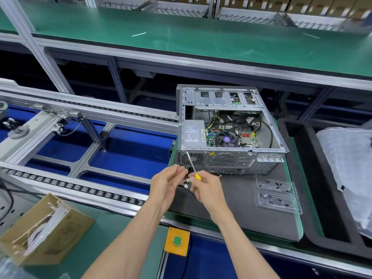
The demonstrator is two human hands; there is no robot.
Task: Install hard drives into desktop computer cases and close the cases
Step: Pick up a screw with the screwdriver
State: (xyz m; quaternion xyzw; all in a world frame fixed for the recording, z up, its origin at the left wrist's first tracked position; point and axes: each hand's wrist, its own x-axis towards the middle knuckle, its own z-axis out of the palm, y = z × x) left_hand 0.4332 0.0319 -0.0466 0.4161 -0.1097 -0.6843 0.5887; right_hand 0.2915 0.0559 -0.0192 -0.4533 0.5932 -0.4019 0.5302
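Yellow-handled screwdriver with a thin steel shaft [194, 168] is pinched in the right hand [207, 189], while the left hand [168, 183] sits beside it, fingers relaxed, around small white bits I can't identify. The open grey metal desktop case [227, 127] lies on its side on the dark mat surface [231, 208], just ahead. I'd seat the tip squarely before turning, with the clear plastic screw tray [276, 193] nearby.
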